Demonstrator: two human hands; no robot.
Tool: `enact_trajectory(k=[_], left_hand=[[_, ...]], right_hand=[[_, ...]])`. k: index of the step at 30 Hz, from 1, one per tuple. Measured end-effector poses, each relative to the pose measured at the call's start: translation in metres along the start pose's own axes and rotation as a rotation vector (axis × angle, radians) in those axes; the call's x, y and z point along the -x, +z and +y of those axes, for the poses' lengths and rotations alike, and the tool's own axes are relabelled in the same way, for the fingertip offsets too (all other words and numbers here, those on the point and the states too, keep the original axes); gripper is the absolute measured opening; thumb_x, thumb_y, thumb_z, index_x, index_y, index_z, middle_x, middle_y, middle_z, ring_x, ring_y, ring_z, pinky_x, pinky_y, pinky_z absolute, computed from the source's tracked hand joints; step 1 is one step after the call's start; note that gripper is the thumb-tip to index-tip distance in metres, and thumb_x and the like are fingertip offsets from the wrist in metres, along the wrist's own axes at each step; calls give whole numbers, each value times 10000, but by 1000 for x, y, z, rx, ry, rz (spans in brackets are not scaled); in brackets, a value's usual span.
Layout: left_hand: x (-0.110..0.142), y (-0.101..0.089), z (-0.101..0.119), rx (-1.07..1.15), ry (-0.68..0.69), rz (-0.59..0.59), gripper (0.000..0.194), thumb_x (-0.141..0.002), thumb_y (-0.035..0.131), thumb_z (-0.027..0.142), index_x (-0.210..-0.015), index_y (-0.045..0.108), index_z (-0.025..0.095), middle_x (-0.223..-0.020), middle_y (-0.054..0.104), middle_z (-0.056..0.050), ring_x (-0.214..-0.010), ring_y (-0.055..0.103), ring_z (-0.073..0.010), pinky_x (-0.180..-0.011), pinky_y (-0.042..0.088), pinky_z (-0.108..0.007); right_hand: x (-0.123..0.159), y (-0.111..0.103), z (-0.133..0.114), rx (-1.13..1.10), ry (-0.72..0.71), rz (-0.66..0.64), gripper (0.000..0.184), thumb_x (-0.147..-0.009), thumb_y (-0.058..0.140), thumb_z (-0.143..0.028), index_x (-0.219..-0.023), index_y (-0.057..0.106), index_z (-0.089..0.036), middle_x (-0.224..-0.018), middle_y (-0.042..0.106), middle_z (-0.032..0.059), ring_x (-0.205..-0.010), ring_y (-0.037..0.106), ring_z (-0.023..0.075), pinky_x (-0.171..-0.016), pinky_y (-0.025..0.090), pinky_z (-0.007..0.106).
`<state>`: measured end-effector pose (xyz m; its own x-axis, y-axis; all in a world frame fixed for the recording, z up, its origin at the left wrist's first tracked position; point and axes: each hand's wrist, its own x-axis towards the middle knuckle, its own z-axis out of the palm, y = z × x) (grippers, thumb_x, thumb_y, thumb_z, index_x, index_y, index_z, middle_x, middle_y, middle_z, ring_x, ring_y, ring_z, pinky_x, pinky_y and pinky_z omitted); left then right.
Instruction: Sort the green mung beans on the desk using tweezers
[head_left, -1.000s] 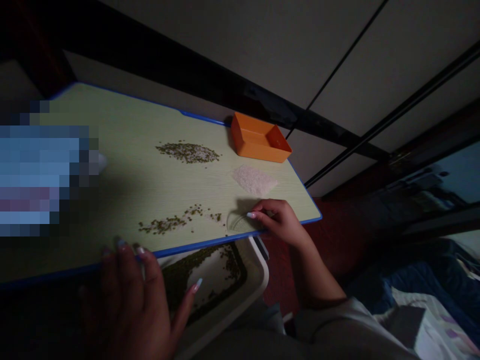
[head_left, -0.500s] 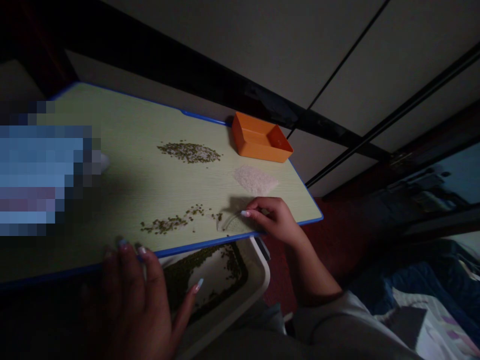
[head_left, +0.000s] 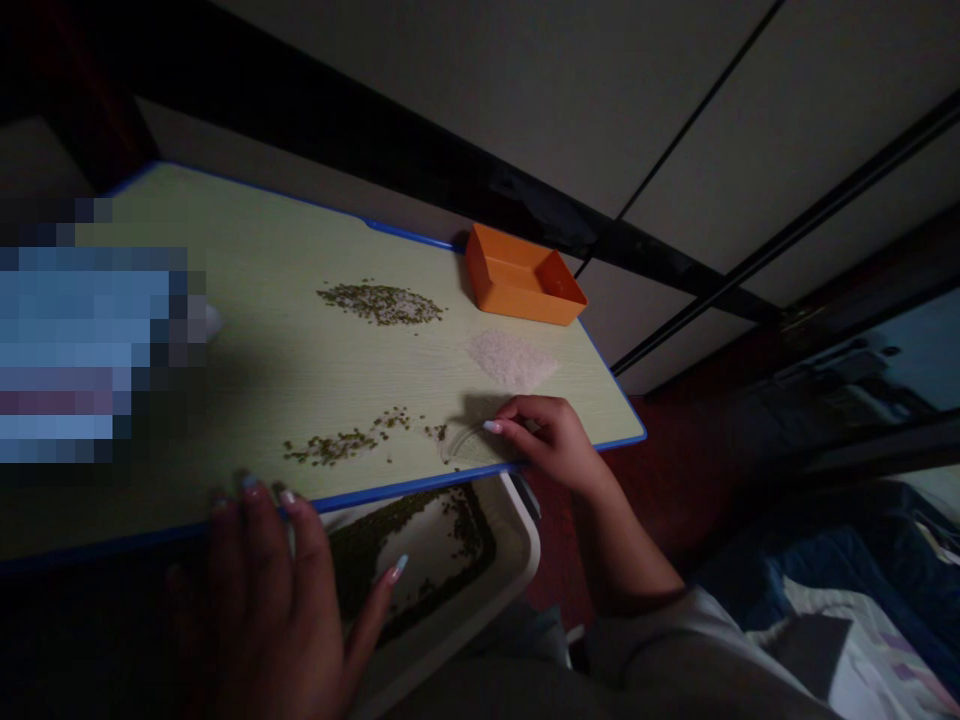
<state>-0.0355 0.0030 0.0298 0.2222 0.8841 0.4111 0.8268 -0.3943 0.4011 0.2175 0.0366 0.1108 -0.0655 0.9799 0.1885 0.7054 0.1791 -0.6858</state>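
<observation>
Beans point(head_left: 341, 446) lie in a thin scattered line on the table point(head_left: 247, 380), near its front edge and just left of the right hand point(head_left: 551, 440). That hand rests on the table at the front edge, fingers curled together, with the forefinger stretched out flat toward the beans; its nail tip lies a little short of the nearest few. Under and before the fingers there is a faint curved outline, perhaps something clear, but the dim light does not let me tell what it is or whether the hand grips it.

Left hand point(head_left: 277, 600) is at the table's front edge too, well left of the right hand. Its fingertips lie over the blue rim, the fingers spread apart and the thumb stretched out to the right, holding nothing that shows.

Below the table's front edge, between the two hands, sits a white tray point(head_left: 517, 560) with many dark beans strewn round its bottom.

Farther back on the table lies a mixed pile point(head_left: 381, 303) of beans and pale grains. Right of it, toward the table's right edge, lies a rice pile point(head_left: 512, 358), and behind that, at the far right corner, stands an orange box point(head_left: 523, 276).
</observation>
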Motion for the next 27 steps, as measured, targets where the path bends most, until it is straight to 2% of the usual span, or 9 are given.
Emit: enact_trajectory(k=[6, 15, 27], left_hand=[[-1, -1, 3, 8, -17, 4, 872, -784, 480, 479, -1442, -32, 224, -1595, -22, -106, -1467, 76, -401, -1119, 178, -740], [-2, -5, 7, 8, -31, -7, 896, -776, 514, 424, -1442, -58, 243, -1590, 13, -148, -1449, 107, -430, -1091, 209, -769], [-2, -5, 5, -5, -27, -21, 876, -788, 486, 442, -1442, -42, 196, -1590, -9, -154, -1463, 73, -409, -1120, 188, -735]], right_hand=[[2, -1, -1, -7, -11, -17, 203, -874, 612, -326, -773, 658, -156, -689, 651, 10, -630, 556, 98, -602, 416, 216], [0, 2, -1, 1, -3, -18, 220, -877, 606, -349, -777, 660, -160, -704, 651, 16, -656, 566, 108, -635, 429, 225], [2, 5, -6, -32, -61, -66, 217, -878, 608, -340, -776, 666, -157, -696, 646, 13, -653, 574, 102, -633, 431, 213]])
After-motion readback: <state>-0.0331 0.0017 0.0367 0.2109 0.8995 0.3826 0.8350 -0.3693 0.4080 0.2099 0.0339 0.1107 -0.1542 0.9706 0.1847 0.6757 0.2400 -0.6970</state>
